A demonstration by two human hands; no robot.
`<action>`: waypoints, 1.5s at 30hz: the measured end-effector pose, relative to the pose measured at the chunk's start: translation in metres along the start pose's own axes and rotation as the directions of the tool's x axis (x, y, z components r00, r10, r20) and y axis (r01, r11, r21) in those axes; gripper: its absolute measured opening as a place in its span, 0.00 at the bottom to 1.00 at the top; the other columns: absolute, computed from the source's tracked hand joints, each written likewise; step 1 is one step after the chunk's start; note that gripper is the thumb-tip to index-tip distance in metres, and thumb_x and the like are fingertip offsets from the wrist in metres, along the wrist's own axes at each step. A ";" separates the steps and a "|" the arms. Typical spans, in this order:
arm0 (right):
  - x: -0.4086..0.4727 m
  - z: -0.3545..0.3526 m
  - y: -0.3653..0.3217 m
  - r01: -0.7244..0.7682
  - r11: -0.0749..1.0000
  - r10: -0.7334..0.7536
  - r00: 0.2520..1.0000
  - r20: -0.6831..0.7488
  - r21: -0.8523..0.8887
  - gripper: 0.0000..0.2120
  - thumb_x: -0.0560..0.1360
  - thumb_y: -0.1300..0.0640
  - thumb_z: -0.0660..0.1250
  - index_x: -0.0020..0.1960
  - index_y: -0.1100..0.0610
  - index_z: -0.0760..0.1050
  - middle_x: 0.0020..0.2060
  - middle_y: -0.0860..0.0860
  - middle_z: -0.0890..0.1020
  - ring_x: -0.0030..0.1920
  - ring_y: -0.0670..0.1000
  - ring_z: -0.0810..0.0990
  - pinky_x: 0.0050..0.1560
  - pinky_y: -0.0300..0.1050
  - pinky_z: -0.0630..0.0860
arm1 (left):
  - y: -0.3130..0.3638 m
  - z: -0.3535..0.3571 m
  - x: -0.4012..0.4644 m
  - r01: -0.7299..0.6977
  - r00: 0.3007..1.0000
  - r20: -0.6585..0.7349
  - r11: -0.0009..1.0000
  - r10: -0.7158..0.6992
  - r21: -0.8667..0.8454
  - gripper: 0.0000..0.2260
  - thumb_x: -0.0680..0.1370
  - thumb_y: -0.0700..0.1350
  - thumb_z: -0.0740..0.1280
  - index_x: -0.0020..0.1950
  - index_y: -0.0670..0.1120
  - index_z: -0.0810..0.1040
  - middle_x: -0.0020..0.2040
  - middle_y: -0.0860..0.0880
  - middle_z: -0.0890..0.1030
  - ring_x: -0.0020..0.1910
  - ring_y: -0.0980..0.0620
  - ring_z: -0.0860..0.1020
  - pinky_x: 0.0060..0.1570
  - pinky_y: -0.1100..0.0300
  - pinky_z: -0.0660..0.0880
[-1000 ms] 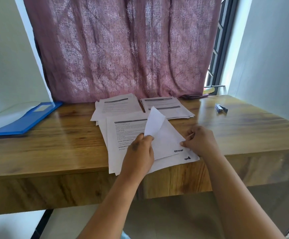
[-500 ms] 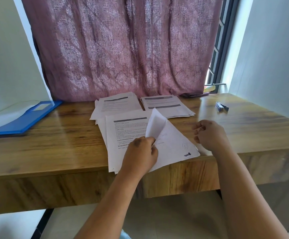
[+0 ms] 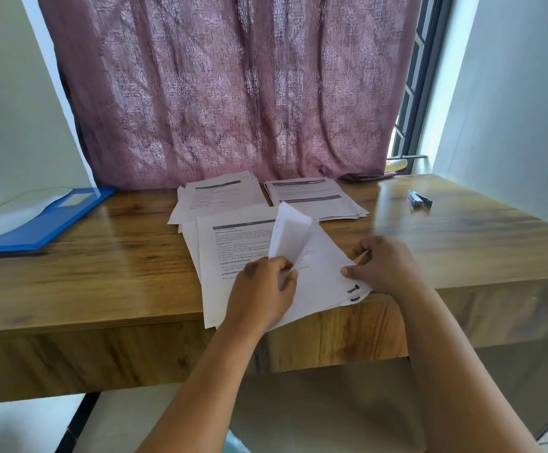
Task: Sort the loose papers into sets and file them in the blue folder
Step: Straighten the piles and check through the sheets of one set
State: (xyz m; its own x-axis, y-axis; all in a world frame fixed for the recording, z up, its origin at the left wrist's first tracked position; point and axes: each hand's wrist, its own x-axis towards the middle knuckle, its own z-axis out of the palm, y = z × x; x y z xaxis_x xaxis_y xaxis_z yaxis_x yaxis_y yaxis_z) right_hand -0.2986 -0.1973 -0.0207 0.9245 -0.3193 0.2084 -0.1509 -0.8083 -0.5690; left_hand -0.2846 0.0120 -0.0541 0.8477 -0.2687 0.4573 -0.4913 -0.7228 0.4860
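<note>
A stack of printed papers (image 3: 233,253) lies at the table's front edge, hanging slightly over it. My left hand (image 3: 262,292) pinches several top sheets (image 3: 290,235), folded back and lifted at their upper right corner. My right hand (image 3: 382,266) rests its fingertips on the right edge of the sheet below, near the printed corner. Two more paper sets lie behind: one at left (image 3: 220,199), one at right (image 3: 311,197). The blue folder (image 3: 37,223) lies open at the table's far left.
A small dark stapler (image 3: 419,200) sits on the wooden table (image 3: 118,266) at the back right. A pink curtain (image 3: 233,86) hangs behind the papers. White walls close in on both sides.
My right hand lifted off the stack to the right, then came back down onto the sheet's right edge. My left hand kept hold of the folded-back sheets.
</note>
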 end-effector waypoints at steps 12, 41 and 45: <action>0.007 -0.016 -0.011 0.096 0.981 -0.006 0.883 -0.469 0.169 0.07 0.79 0.58 0.62 0.49 0.60 0.77 0.38 0.51 0.76 0.39 0.52 0.71 0.38 0.40 0.62 | 0.002 0.000 -0.003 -0.058 0.995 -0.066 0.987 0.069 0.151 0.20 0.80 0.56 0.63 0.70 0.50 0.72 0.62 0.49 0.80 0.57 0.51 0.79 0.55 0.63 0.75; 0.030 -0.012 0.026 -0.119 -0.014 0.453 0.884 0.112 0.993 0.17 0.77 0.74 0.56 0.65 0.68 0.66 0.58 0.61 0.76 0.52 0.60 0.82 0.43 0.43 0.83 | -0.006 0.003 -0.002 -0.002 1.000 -0.029 0.996 0.004 0.091 0.29 0.74 0.66 0.64 0.71 0.54 0.69 0.68 0.53 0.75 0.64 0.51 0.75 0.57 0.61 0.74; 0.025 -0.003 0.024 -0.183 0.080 0.411 0.902 0.134 0.980 0.13 0.80 0.69 0.58 0.63 0.64 0.67 0.54 0.58 0.76 0.48 0.56 0.82 0.36 0.40 0.81 | -0.007 0.003 0.000 -0.005 0.995 -0.101 1.000 0.003 -0.012 0.20 0.80 0.57 0.58 0.68 0.50 0.72 0.66 0.50 0.77 0.62 0.52 0.76 0.52 0.68 0.69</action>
State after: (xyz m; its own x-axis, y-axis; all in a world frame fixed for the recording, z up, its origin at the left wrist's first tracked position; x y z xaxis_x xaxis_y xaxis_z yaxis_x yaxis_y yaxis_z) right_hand -0.2804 -0.2258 -0.0269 0.8187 -0.5535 -0.1527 0.1623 0.4781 -0.8632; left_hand -0.2802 0.0150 -0.0600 0.8216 -0.2054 0.5318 -0.4974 -0.7141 0.4926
